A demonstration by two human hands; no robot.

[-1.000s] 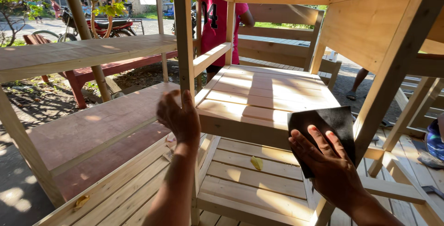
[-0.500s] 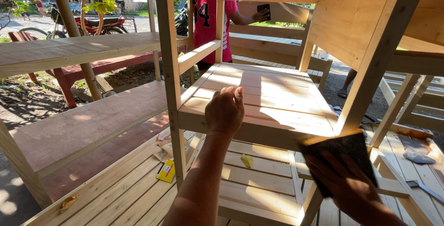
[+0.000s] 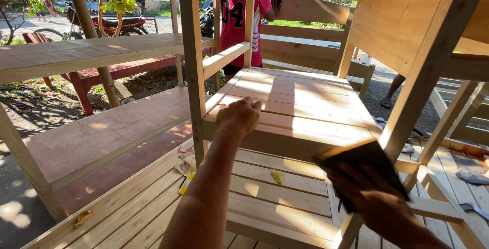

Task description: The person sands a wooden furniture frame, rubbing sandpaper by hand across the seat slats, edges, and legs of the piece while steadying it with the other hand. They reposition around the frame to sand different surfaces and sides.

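My left hand rests with curled fingers on the front edge of the slatted middle shelf of a bare-wood rack. Low on the right, my right hand presses a dark sheet of sandpaper against the shelf's front right corner, beside the slanted front post. The upright post stands just left of my left hand. A lower slatted shelf lies beneath both arms.
A second shelf unit with reddish boards stands to the left. A person in a pink shirt stands behind the rack. Small scraps lie on the lower slats. A motorbike and tree trunk are behind. Another person's foot is at right.
My left hand dropped from mid-air onto the middle shelf's front edge. My right hand with the sandpaper moved lower and right toward the shelf corner; the view moved closer.
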